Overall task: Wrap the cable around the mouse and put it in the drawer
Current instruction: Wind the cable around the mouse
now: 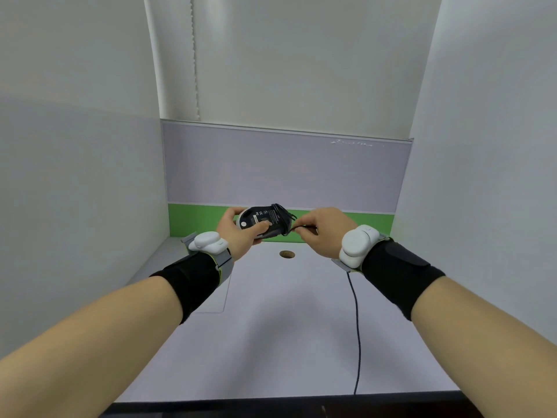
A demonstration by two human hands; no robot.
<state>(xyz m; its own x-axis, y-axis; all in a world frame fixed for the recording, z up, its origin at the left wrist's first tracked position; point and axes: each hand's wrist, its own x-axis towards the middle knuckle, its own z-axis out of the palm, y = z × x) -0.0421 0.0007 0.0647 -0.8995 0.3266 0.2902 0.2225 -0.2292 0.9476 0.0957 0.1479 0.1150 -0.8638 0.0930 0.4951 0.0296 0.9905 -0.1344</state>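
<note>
Bright, even light; edges bowed; perhaps soft.

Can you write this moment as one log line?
left hand: holds black computer mouse | right hand: pinches thin black cable | wrapping unfinished

Two hands (238, 233) (324, 229), one mouse (262, 220), one cable (357, 327), two wrist trackers (208, 241) (357, 244).

Pale desk (271, 327) with round grommet hole (287, 254), lilac-and-green partition panel (286, 170) behind, white walls (75, 146)
</note>
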